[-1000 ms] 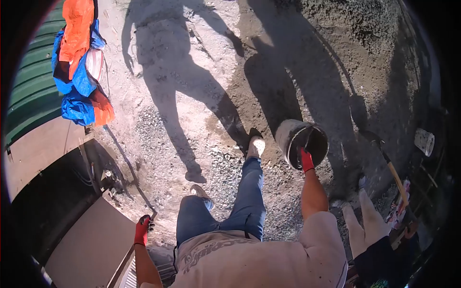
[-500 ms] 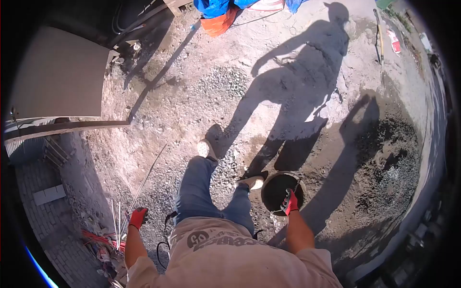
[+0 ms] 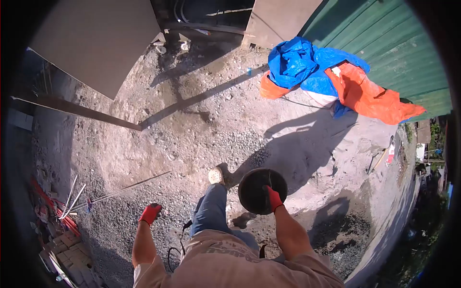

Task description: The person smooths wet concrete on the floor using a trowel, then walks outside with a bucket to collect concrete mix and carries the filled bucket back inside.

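Note:
My right hand, in a red and dark work glove, is closed on the handle of a round black bucket. The bucket hangs in front of my right leg, seen from above. Its inside is dark, and I cannot tell what it contains. Out to my left side, my left hand wears a matching glove. Its fingers look loosely curled together, with nothing visible in them. Gravel ground lies beneath that hand.
A thin rod lies on the gravel to the left, near white and red sticks. Ahead are blue tarps and an orange tarp against a green metal wall. A wooden beam stands left; a long-handled tool lies right.
The bucket has risen off the ground and swung forward with my right hand. My view has turned right, bringing the tarps and green wall into sight, and my feet have stepped.

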`<state>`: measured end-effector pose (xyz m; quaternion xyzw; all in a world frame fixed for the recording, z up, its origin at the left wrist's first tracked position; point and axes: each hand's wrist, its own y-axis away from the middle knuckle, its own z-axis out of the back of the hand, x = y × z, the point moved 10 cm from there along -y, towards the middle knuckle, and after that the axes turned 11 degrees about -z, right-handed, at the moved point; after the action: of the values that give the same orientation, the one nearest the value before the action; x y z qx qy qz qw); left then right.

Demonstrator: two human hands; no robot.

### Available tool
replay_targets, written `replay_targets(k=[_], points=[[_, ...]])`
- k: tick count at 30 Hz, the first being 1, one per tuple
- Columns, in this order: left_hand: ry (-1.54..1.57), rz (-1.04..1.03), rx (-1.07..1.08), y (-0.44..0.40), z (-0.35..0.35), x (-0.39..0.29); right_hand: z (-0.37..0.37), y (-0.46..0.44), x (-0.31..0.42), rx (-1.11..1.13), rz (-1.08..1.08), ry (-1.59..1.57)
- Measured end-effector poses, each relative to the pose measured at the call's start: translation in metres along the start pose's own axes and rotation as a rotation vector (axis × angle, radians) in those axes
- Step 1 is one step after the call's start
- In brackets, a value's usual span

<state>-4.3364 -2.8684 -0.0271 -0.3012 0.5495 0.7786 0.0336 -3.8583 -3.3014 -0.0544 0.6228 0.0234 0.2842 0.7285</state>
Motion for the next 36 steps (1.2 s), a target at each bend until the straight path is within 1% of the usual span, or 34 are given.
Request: replay_targets(k=[1, 2, 3, 4, 5, 6, 7, 8, 9, 10, 12, 13, 14, 16, 17, 18, 19, 20, 21, 22, 24, 25, 26, 27, 28, 30, 31, 32, 34, 35, 36], points=[[-0.076, -0.073, -0.061, -0.001, 0.016, -0.047, -0.022, 0.007, 0.039, 0.03, 0.034, -0.002], [-0.042, -0.239, -0.135, -0.013, 0.032, -0.085, -0.035, 0.016, 0.072, 0.036, 0.035, 0.001], [-0.065, -0.287, -0.193, -0.01, 0.046, -0.141, -0.061, 0.051, 0.12, 0.094, 0.016, 0.107], [0.011, -0.364, -0.168, -0.029, 0.052, -0.17, -0.084, 0.072, 0.161, 0.149, 0.001, 0.21], [-0.145, -0.48, -0.173, -0.05, 0.059, -0.2, -0.098, 0.073, 0.194, 0.153, 0.014, 0.206], [-0.147, -0.489, -0.182, -0.048, 0.063, -0.243, -0.114, 0.074, 0.224, 0.171, 0.043, 0.224], [-0.107, -0.476, -0.185, -0.035, 0.059, -0.307, -0.131, 0.075, 0.255, 0.191, 0.076, 0.243], [-0.068, -0.463, -0.188, -0.029, 0.059, -0.349, -0.149, 0.075, 0.283, 0.2, 0.09, 0.239], [-0.134, -0.539, -0.227, -0.048, 0.066, -0.37, -0.169, 0.08, 0.32, 0.19, 0.223, 0.267], [-0.137, -0.569, -0.247, -0.057, 0.072, -0.396, -0.19, 0.094, 0.369, 0.18, 0.374, 0.291], [-0.224, -0.63, -0.312, -0.067, 0.08, -0.437, -0.226, 0.12, 0.424, 0.274, 0.296, 0.219], [-0.19, -0.609, -0.331, -0.078, 0.089, -0.441, -0.244, 0.114, 0.444, 0.302, 0.201, 0.274], [-0.119, -0.571, -0.37, -0.076, 0.1, -0.429, -0.265, 0.116, 0.469, 0.358, 0.163, 0.245], [0.085, -0.494, -0.468, -0.066, 0.121, -0.439, -0.305, 0.118, 0.519, 0.438, 0.153, 0.35], [0.199, -0.394, -0.481, -0.037, 0.118, -0.42, -0.32, 0.116, 0.52, 0.45, 0.124, 0.359], [0.348, -0.389, -0.558, -0.03, 0.123, -0.39, -0.34, 0.112, 0.538, 0.44, 0.109, 0.34], [0.25, -0.315, -0.594, -0.015, 0.127, -0.37, -0.371, 0.106, 0.58, 0.431, 0.132, 0.323], [0.422, -0.274, -0.744, -0.003, 0.126, -0.335, -0.404, 0.061, 0.598, 0.38, 0.198, 0.378], [0.608, -0.175, -0.786, 0.017, 0.112, -0.309, -0.419, 0.062, 0.622, 0.397, 0.188, 0.341], [0.593, -0.103, -0.846, 0.041, 0.095, -0.292, -0.437, 0.064, 0.638, 0.418, 0.16, 0.313], [0.722, 0.003, -0.85, 0.046, 0.055, -0.216, -0.47, 0.084, 0.682, 0.553, 0.259, 0.337], [0.846, 0.137, -0.92, 0.059, 0.029, -0.221, -0.484, 0.079, 0.696, 0.483, 0.235, 0.33], [0.908, 0.198, -0.883, 0.052, 0.007, -0.21, -0.498, 0.07, 0.708, 0.41, 0.217, 0.321], [0.952, 0.277, -0.877, 0.04, -0.014, -0.194, -0.517, 0.062, 0.713, 0.428, 0.137, 0.39], [0.994, 0.324, -0.886, 0.027, -0.03, -0.194, -0.536, 0.051, 0.726, 0.416, 0.141, 0.393], [1.045, 0.329, -0.842, -0.016, -0.046, -0.212, -0.57, 0.005, 0.733, 0.355, 0.107, 0.37], [1.1, 0.316, -0.818, -0.048, -0.046, -0.228, -0.59, -0.012, 0.742, 0.328, 0.202, 0.387], [1.155, 0.309, -0.786, -0.079, -0.038, -0.246, -0.612, -0.016, 0.757, 0.302, 0.205, 0.4], [1.109, 0.244, -0.672, -0.12, -0.007, -0.307, -0.61, -0.015, 0.736, 0.118, 0.165, 0.547], [1.052, 0.186, -0.643, -0.137, 0.032, -0.357, -0.629, -0.008, 0.743, 0.116, 0.147, 0.556], [1.049, 0.119, -0.635, -0.165, 0.067, -0.389, -0.643, 0.0, 0.755, 0.165, 0.086, 0.491]])
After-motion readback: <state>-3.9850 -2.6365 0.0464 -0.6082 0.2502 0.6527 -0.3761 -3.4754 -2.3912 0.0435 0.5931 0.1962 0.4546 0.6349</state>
